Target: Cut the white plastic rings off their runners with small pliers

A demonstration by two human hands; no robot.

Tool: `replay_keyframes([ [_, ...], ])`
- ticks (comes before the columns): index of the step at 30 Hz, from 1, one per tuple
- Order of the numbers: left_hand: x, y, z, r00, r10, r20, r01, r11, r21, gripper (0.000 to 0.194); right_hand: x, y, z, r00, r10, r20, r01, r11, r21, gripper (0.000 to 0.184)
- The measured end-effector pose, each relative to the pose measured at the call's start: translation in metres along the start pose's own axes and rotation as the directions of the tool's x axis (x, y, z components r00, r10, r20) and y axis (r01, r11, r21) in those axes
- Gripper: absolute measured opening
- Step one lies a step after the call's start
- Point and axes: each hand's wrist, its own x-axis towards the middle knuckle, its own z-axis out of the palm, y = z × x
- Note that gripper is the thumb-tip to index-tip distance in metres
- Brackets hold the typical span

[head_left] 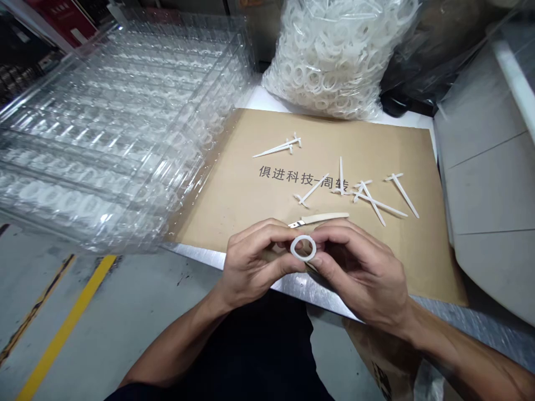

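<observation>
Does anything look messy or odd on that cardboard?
The white sticks look untidy, scattered at different angles, some crossed; the knife also stands out, its blade bare close to the left hand.

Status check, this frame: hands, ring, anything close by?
Left hand, right hand both pinching white ring. Ring's opening in plain view. Knife nearby, on cardboard just beyond the hands.
</observation>
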Motion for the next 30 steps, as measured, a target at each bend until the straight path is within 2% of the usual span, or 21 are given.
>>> replay_keyframes([
  [5, 0.0003, -0.0008, 0.0012, 1.0, 0.018, -0.007, -0.018, 1.0, 0.004, 0.028, 0.0008, 0.0006, 0.0002, 1.0, -0.003, 0.001, 0.003, 1.0, -0.008, 0.011],
  [10, -0.0023, -0.0021, 0.0, 1.0, -0.011, 0.015, 0.012, 1.0, -0.008, 0.033, 0.0002, 0.0003, -0.0004, 1.0, 0.002, -0.001, -0.002, 1.0, 0.01, 0.012],
  [13, -0.0021, -0.0004, -0.0021, 1.0, -0.006, 0.028, 0.006, 1.0, -0.02, 0.028, -0.0011, 0.0007, 0.0001, 0.998, 0.059, -0.003, -0.058, 0.997, 0.06, 0.012],
  [17, 0.0015, 0.0028, -0.0023, 1.0, -0.019, -0.005, 0.018, 1.0, -0.021, 0.014, -0.0017, 0.0007, 0.001, 0.985, 0.171, 0.008, -0.17, 0.973, 0.154, 0.008],
  [21, 0.0016, 0.0026, 0.0005, 0.993, -0.114, 0.004, 0.114, 0.989, -0.091, 0.009, -0.0012, -0.0009, 0.0019, 0.942, 0.322, 0.098, -0.335, 0.867, 0.368, 0.002],
  [24, -0.0025, -0.0005, 0.0015, 0.981, -0.184, 0.055, 0.192, 0.96, -0.202, 0.029, -0.0006, -0.0026, 0.0024, 0.905, 0.39, 0.169, -0.417, 0.737, 0.532, 0.006],
  [27, -0.0044, -0.0026, -0.0003, 0.986, -0.138, 0.09, 0.152, 0.974, -0.17, 0.04, 0.0008, -0.0044, 0.002, 0.887, 0.413, 0.207, -0.449, 0.666, 0.596, 0.006],
  [30, -0.0013, -0.0007, -0.003, 0.996, -0.066, 0.062, 0.072, 0.993, -0.094, 0.022, 0.0028, -0.0056, 0.0008, 0.866, 0.432, 0.253, -0.492, 0.644, 0.586, 0.007],
])
